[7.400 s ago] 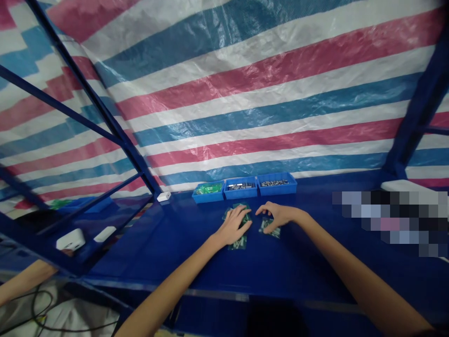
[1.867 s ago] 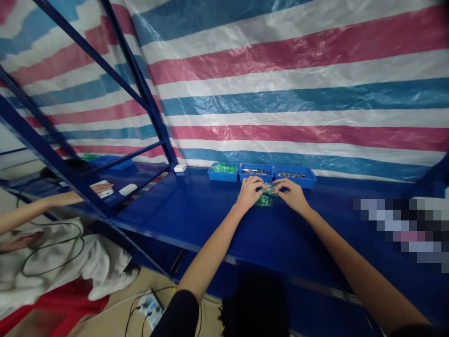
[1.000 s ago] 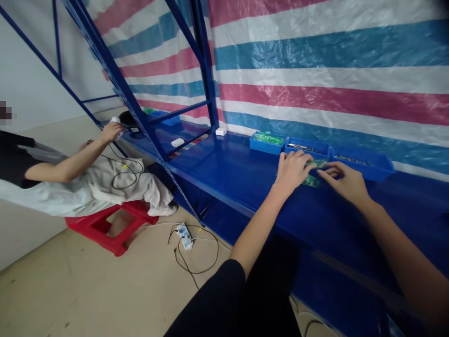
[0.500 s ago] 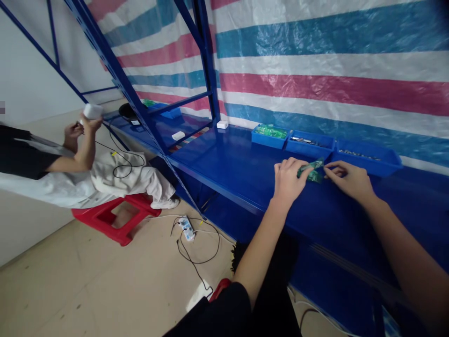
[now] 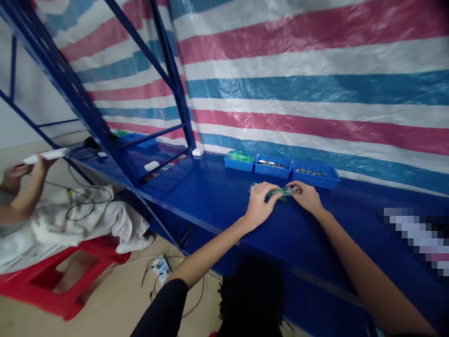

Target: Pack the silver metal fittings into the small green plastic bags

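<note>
A crumpled green, see-through plastic packet [image 5: 280,192] is stretched between my two hands above the blue tabletop. My left hand [image 5: 260,204] is closed on its left part, thumb toward the front. At the right end, my right hand [image 5: 307,198] pinches the packet between thumb and fingers. Something dark and rounded shows at that pinch, too blurred to name. Just behind my hands stand a blue bin with green packets [image 5: 240,166], a blue bin of small metallic parts [image 5: 272,172] and another with small parts [image 5: 316,180].
Two small white boxes, one near [image 5: 198,152] and one farther left [image 5: 152,165], lie by the blue rack frame [image 5: 175,84]. At left, a person on a red stool [image 5: 66,299] holds a white object [image 5: 47,156]. A power strip [image 5: 162,269] and cables lie on the floor.
The view has swung right and upward. My right hand now grips the packet's right end, and the packet is drawn out flatter between my hands. The other person's white object has turned.
</note>
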The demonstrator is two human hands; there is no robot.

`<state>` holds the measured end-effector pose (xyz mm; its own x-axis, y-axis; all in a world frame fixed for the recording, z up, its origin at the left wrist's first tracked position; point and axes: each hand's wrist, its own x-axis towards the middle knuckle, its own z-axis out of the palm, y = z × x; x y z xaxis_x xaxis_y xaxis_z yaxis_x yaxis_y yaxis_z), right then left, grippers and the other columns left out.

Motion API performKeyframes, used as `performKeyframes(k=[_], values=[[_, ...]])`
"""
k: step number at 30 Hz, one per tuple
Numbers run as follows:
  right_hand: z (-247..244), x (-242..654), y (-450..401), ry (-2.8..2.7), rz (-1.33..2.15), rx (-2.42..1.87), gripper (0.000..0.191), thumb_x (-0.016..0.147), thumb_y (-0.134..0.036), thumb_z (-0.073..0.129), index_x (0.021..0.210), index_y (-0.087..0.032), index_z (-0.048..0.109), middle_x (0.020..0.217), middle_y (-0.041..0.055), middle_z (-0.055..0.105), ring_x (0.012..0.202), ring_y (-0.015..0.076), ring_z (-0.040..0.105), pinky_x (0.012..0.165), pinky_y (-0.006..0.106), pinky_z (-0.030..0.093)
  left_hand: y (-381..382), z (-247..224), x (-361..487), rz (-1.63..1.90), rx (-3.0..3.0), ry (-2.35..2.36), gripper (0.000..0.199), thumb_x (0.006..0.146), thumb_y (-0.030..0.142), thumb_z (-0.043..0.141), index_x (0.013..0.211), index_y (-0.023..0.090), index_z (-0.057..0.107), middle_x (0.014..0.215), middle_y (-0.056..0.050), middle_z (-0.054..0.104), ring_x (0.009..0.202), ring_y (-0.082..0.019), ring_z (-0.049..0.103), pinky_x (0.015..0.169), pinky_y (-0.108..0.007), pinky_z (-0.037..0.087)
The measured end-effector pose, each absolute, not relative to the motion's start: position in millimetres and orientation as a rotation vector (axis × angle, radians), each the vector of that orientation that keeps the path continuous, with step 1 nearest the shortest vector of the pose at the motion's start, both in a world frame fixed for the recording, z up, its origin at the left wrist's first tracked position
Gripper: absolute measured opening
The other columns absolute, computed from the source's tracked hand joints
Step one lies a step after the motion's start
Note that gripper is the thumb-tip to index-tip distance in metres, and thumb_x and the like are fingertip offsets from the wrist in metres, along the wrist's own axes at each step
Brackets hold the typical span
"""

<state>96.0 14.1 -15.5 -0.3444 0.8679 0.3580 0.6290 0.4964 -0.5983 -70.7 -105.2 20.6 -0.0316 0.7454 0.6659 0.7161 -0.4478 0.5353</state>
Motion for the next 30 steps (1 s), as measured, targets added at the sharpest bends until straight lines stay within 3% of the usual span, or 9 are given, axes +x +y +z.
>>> performKeyframes(k=[8,14,22,30], values=[[-16.3,87.8,22.6,-2.120,0.467,-1.265,0.019,0.078,-0.038,0.050,0.087,-0.029,0.064,0.066,-0.0044,0.067,0.065,0.0149,0.062,0.053,0.022,0.037,-30.0,58.9,-179.7,1.509,2.245,2.024,0.016,0.088,0.029,0.045,0.096,0.022,0.058,0.100,-0.003,0.064,0.093,-0.017,0.056,0.087,-0.032,0.035],[-14.7,85.8,23.7,-2.127,0.454,-1.270,0.019,0.079,-0.037,0.049,0.086,-0.029,0.065,0.067,-0.0046,0.066,0.066,0.0151,0.061,0.055,0.023,0.035,21.3,85.6,-229.3,1.049,2.350,2.138,0.019,0.087,0.027,0.044,0.100,0.021,0.057,0.104,-0.003,0.064,0.090,-0.018,0.055,0.087,-0.030,0.034],[-9.2,86.3,21.9,-2.140,0.476,-1.294,0.019,0.080,-0.038,0.049,0.086,-0.029,0.065,0.068,-0.0049,0.066,0.068,0.0143,0.061,0.055,0.022,0.033,34.9,53.8,-212.1,0.557,2.660,2.015,0.019,0.087,0.028,0.046,0.094,0.023,0.062,0.102,-0.002,0.066,0.098,-0.020,0.052,0.088,-0.033,0.027],[-8.4,86.6,22.0,-2.162,0.456,-1.314,0.018,0.080,-0.037,0.050,0.084,-0.029,0.065,0.067,-0.0050,0.066,0.068,0.0138,0.060,0.053,0.022,0.031,43.9,58.4,-216.5,0.826,2.506,2.191,0.026,0.087,0.035,0.045,0.103,0.023,0.062,0.105,-0.005,0.063,0.098,-0.021,0.052,0.086,-0.033,0.029]])
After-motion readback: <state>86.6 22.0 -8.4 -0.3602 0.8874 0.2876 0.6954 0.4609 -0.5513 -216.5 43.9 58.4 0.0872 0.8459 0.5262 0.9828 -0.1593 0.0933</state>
